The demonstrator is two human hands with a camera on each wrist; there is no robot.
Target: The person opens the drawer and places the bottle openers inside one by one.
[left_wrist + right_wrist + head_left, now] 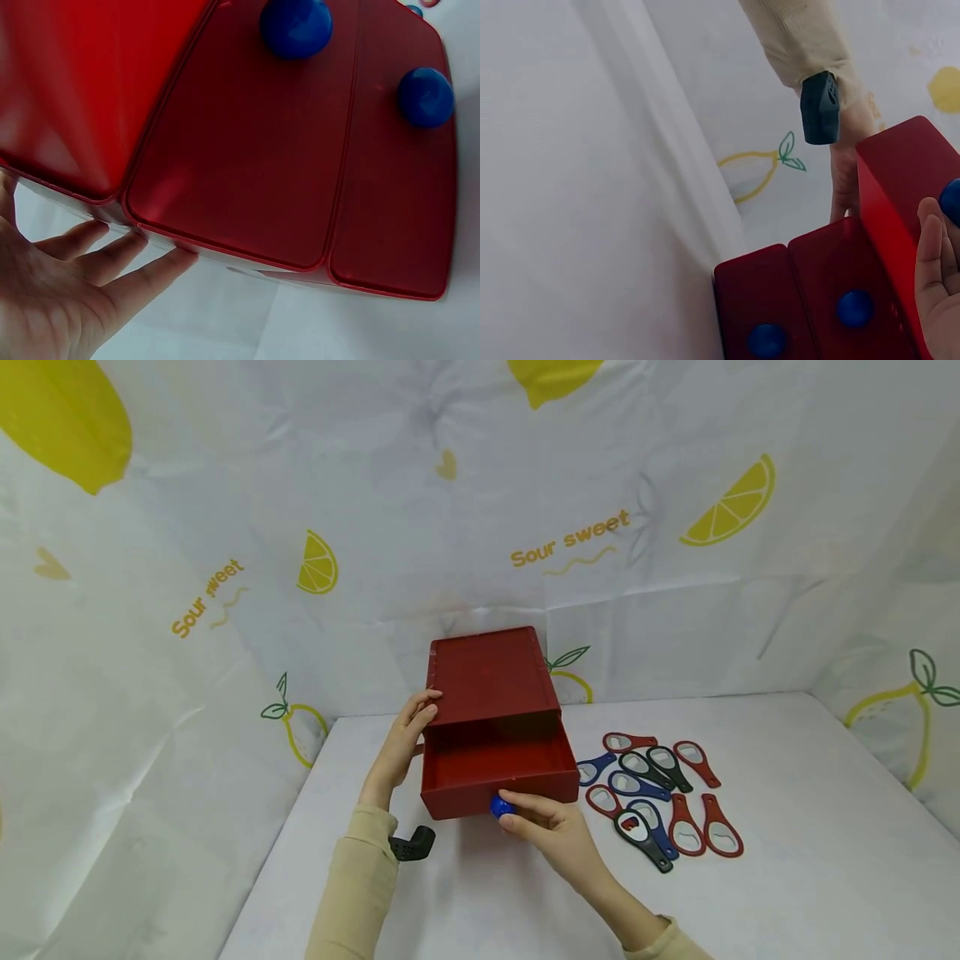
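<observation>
A red drawer cabinet (491, 672) stands against the back cloth, its top drawer (453, 803) pulled out and nothing visible inside. My right hand (561, 843) pinches the round blue knob (500, 807) of that drawer between thumb and fingers. My left hand (396, 750) rests against the cabinet's left side, fingers extended along it. In the left wrist view, the two lower drawers are closed, one with a blue knob (296, 28), the other with a second blue knob (426, 97). The left hand's spread fingers (146, 279) touch the cabinet's side edge.
Several bottle openers with red, blue and black handles lie in a loose group to the right of the cabinet, such as a red bottle opener (715, 814) and a black bottle opener (660, 858). White lemon-print cloth (420, 527) hangs behind the white table (810, 885).
</observation>
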